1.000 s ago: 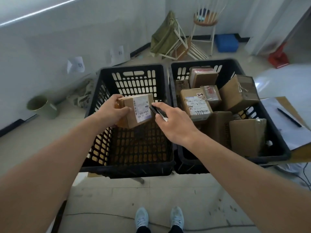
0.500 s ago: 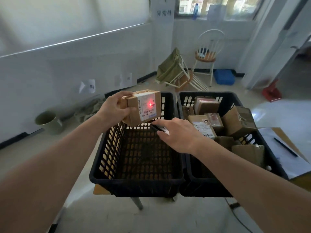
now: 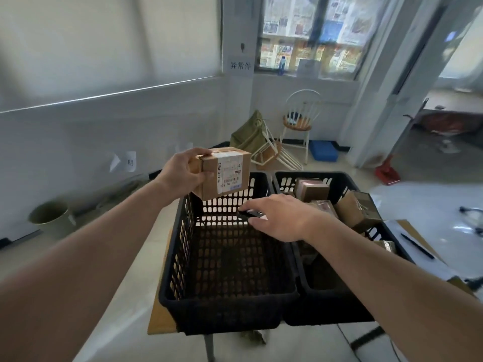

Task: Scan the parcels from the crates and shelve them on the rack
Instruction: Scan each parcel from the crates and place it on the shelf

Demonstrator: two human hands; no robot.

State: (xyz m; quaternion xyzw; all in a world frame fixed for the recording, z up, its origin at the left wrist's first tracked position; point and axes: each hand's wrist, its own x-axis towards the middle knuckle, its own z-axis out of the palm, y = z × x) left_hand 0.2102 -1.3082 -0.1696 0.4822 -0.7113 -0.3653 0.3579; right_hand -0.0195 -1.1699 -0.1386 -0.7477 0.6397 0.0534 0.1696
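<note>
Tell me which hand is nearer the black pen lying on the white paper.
Right. The right hand hovers over the crates, left of the black pen; the left hand is farther left, gripping a cardboard parcel.

Room, daylit. Far wall: window (image 3: 313, 35) papered over with newspaper sheets, blue bottle (image 3: 281, 65) on its sill. White pillar sign (image 3: 240, 65) with Chinese characters beside the window. Left wall (image 3: 91, 121): pale, with paper notes (image 3: 130, 161) stuck low. Floor (image 3: 125, 270): light tile. Far corner: white round-backed chair (image 3: 300, 118), tipped folding chair (image 3: 264, 145) with olive cloth, blue box (image 3: 323, 150). Green bucket (image 3: 51, 215) at left. Red dustpan (image 3: 386, 173) at right.
</note>
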